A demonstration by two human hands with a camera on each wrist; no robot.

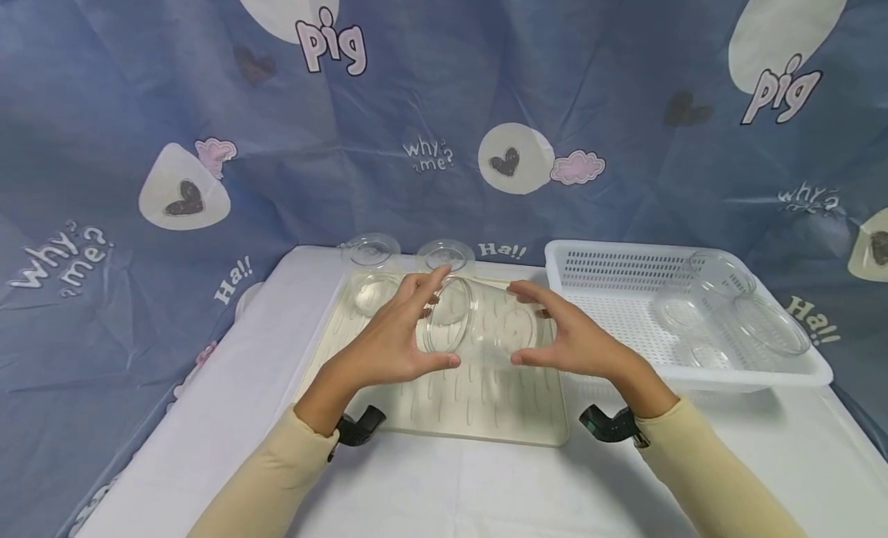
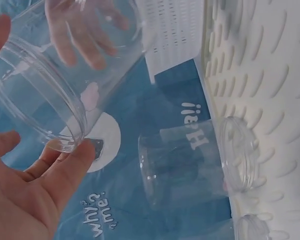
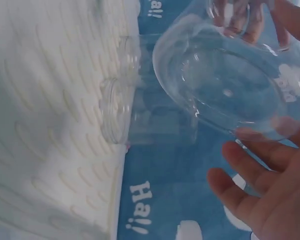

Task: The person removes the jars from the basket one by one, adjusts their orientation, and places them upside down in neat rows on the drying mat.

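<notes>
While the left hand (image 1: 398,330) holds a clear jar (image 1: 489,322) by its rim mid-frame, the right hand (image 1: 576,337) holds its bottom, fingers curved around. Two other jars (image 1: 370,272) stand just above, and a white basket (image 1: 603,307) sits at right.

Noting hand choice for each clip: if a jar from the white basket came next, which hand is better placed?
Right, most likely. The right hand is nearer the white basket, while the left hand is on the held jar's far side. Both hold it, so the right would need freeing first.
</notes>
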